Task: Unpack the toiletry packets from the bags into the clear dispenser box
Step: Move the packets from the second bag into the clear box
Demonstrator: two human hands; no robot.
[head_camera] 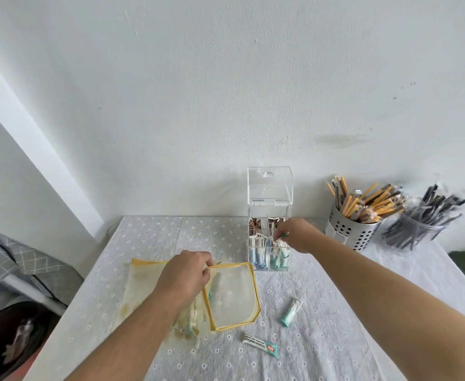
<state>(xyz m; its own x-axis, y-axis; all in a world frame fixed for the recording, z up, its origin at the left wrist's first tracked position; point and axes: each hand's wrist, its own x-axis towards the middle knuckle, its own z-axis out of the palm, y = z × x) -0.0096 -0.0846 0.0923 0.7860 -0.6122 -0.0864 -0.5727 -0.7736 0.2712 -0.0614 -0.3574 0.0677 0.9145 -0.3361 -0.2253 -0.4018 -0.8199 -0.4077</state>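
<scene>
Dispenser box [269, 215]: clear, lid up, at the desk's [148, 237] far edge; compartments hold blue, teal and white packets.
Right hand [298, 235]: over the box, fingers closed on a teal-tipped packet [283, 237].
Left hand [184, 273]: pinching the yellow-trimmed mesh bag's [232, 294] top edge, near side of the box.
Loose packets: a teal tube [291, 312] and a white-teal sachet [260, 344], nearer than the box.
Perforated metal cup [348, 232]: right of the box, full of wrapped sticks.

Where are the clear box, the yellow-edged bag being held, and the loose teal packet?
clear box [269, 185]: head view, on its raised lid.
yellow-edged bag [232, 298]: head view, on its mesh face.
teal packet [291, 312]: head view, mid-length, lying on the cloth.
</scene>
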